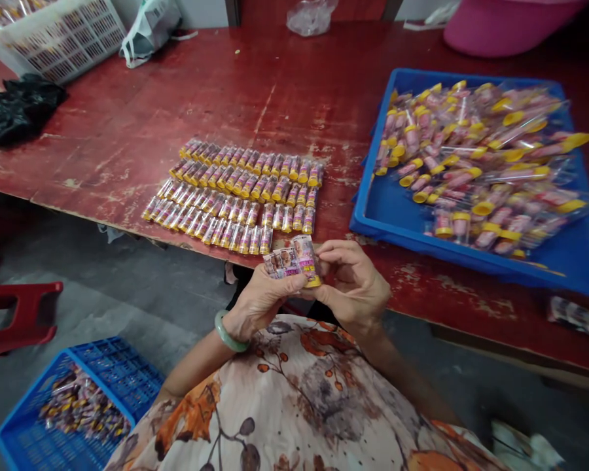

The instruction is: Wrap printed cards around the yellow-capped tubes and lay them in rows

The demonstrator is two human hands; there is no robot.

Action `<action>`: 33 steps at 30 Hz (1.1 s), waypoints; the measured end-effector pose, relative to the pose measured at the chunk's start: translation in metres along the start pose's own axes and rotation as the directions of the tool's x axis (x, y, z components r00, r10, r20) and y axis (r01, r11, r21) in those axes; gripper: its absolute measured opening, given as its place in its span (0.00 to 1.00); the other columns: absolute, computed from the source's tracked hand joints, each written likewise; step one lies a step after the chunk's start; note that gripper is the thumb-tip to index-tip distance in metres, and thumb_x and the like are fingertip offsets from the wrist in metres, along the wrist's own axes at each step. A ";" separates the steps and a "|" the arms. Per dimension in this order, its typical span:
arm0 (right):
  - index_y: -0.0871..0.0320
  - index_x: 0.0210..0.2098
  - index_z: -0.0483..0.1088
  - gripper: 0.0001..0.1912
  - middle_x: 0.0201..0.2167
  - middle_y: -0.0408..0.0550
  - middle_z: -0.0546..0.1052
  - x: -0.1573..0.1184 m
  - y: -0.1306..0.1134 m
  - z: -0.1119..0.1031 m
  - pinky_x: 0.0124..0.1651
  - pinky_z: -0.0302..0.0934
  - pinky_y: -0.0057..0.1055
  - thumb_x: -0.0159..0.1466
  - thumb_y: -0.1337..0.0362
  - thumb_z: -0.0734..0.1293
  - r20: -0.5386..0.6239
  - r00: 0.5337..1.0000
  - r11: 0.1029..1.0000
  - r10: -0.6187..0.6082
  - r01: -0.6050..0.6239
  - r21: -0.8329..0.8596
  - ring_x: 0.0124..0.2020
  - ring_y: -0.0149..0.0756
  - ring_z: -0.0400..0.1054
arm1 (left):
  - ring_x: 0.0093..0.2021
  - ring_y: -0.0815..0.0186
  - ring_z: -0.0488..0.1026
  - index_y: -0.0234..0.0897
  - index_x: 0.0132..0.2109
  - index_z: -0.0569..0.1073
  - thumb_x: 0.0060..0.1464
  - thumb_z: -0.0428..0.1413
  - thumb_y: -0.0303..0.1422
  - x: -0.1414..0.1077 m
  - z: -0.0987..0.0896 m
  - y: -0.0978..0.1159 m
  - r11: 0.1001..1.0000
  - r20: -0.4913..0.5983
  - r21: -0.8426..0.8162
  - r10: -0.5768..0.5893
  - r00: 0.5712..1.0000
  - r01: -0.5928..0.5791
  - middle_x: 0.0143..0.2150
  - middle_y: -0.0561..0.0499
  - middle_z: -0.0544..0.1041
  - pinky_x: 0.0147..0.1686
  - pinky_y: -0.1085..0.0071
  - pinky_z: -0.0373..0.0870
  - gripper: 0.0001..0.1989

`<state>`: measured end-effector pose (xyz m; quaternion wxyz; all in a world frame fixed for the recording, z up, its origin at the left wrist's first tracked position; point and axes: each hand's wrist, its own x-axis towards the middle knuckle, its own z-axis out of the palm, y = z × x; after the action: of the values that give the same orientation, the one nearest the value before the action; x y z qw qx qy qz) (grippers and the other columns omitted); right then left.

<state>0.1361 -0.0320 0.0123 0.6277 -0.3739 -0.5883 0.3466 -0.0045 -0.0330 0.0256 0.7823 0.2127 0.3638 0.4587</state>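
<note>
The big table [255, 85] is made of wood painted red, and the paint is scratched and worn off in pale patches. Below it, the floor [142, 288] is rough gray cement, and a red plastic stool [24, 314] stands at the left edge of the frame. At the top of the frame there is a bit of white wall [196, 10] with a dark post [233, 10], a crumpled black plastic bag [19, 108] lies at the left end of the table, and the light is soft and even.
</note>
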 end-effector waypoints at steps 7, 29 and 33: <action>0.53 0.41 0.72 0.17 0.40 0.46 0.72 -0.007 -0.002 -0.003 0.30 0.62 0.29 0.53 0.72 0.72 0.005 1.000 0.996 0.019 -0.019 -0.090 0.33 0.31 0.66 | 0.32 0.69 0.73 0.35 0.38 0.78 0.36 0.71 0.35 0.003 -0.007 -0.002 0.996 0.058 0.081 0.034 0.998 -0.038 0.33 0.52 0.78 0.38 0.71 0.69 0.19; 0.51 0.51 0.73 0.23 0.44 0.51 0.77 -0.011 -0.015 0.000 0.33 0.70 0.36 0.58 0.76 0.65 0.043 0.928 0.840 -0.371 0.355 -0.411 0.39 0.40 0.73 | 0.33 0.67 0.74 0.36 0.36 0.78 0.34 0.71 0.37 -0.001 0.000 -0.003 0.991 0.077 0.107 0.075 0.994 -0.083 0.33 0.51 0.79 0.39 0.68 0.71 0.19; 0.52 0.49 0.73 0.21 0.43 0.51 0.77 -0.010 -0.015 0.002 0.32 0.70 0.35 0.59 0.75 0.64 0.042 0.925 0.827 -0.377 0.357 -0.436 0.38 0.39 0.74 | 0.32 0.68 0.73 0.36 0.36 0.78 0.34 0.72 0.35 0.000 -0.002 -0.004 0.992 0.073 0.085 0.084 0.994 -0.090 0.33 0.52 0.79 0.39 0.70 0.71 0.19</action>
<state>0.1333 -0.0484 0.0207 0.5964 -0.3924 -0.6967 0.0706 -0.0034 -0.0350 0.0216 0.7637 0.2783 0.3465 0.4683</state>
